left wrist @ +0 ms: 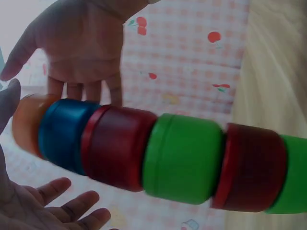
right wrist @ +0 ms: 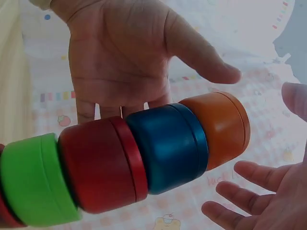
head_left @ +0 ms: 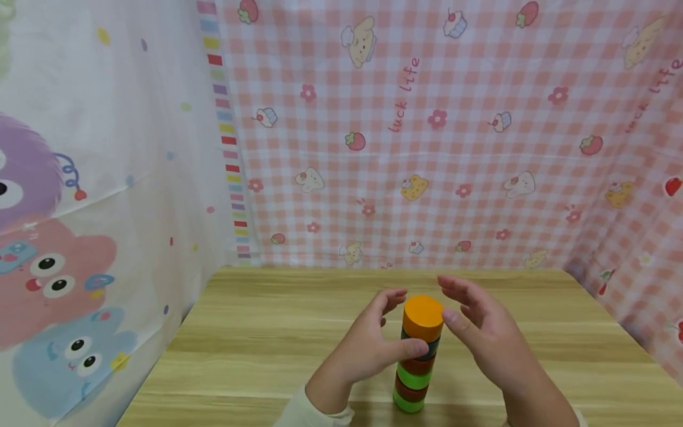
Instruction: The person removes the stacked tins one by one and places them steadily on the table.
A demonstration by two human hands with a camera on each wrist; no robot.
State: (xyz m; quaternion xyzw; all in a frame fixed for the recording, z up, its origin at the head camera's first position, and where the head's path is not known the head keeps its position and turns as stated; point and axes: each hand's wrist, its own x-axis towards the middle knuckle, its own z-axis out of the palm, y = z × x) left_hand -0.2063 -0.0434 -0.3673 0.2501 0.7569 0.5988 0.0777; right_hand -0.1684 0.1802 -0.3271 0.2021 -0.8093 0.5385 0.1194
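A column of small round lidded tins stands upright near the table's front. On top is an orange tin (head_left: 423, 313), above a blue one (left wrist: 67, 136), a red one (left wrist: 120, 146), a green one (left wrist: 184, 158), another red one (left wrist: 249, 167) and a green one (head_left: 408, 405) at the bottom. My left hand (head_left: 368, 344) is left of the column, fingers loosely bent, its thumb overlapping the blue tin in the head view. To the right, my right hand (head_left: 493, 344) has its thumb tip close by the orange lid. Both wrist views show spread fingers and facing palms.
The column stands on a wood-grain table (head_left: 256, 338). Behind it hangs a pink checked cloth (head_left: 331, 118), which continues along the right side. A white cloth (head_left: 155, 107) with cartoon figures hangs at the left.
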